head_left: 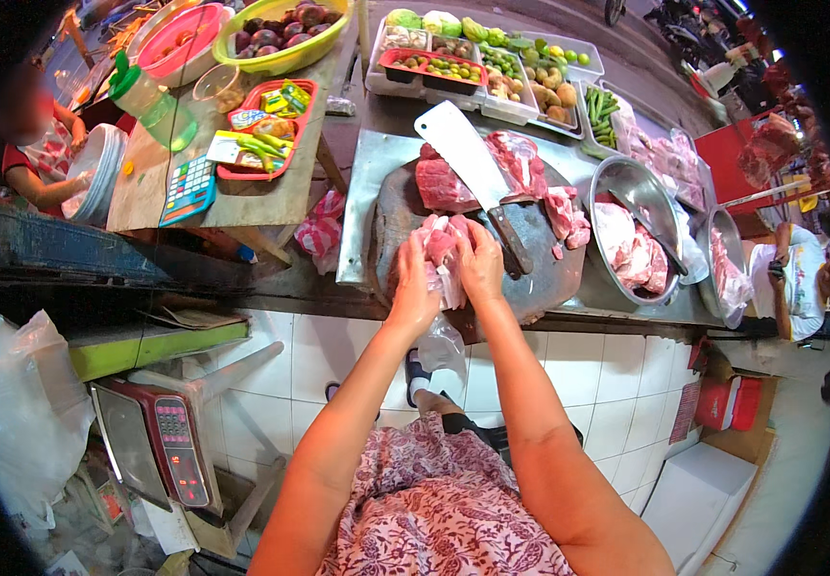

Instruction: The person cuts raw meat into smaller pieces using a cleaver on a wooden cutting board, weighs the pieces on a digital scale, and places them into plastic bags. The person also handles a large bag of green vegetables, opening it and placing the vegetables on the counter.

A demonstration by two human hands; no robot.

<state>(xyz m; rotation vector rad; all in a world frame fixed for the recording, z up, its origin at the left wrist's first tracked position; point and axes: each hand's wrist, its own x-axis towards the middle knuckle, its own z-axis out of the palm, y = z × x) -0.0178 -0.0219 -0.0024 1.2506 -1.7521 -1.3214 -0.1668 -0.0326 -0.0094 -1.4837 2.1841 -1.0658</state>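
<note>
Head view: a bunched portion of pink raw meat [442, 238] is held above the near edge of a round, dark-stained chopping block [551, 274], clasped from either side by a bare left hand [415, 283] and a bare right hand [480, 264], the fingers of both curled around it. Below the wrists, a clear plastic bag [443, 346] is seen hanging past the block's edge; whether it is gripped cannot be told.

Room on the block is left mainly at its right front. Just beyond the right hand, the way is crossed by a broad silver cleaver with a dark handle [463, 149], its blade laid between two large red meat chunks [442, 182]. Smaller pink scraps [567, 216] are scattered at the right.

To the left, a bare strip of the silver metal tabletop [355, 221] is exposed; rightward, reach is hemmed in by a round steel bowl of meat [618, 173]. The far side is lined with white plastic vegetable crates [381, 84]. Nearer the body, white floor tiles [569, 370] are exposed, flanked at left by a red-panelled digital scale [170, 442].
</note>
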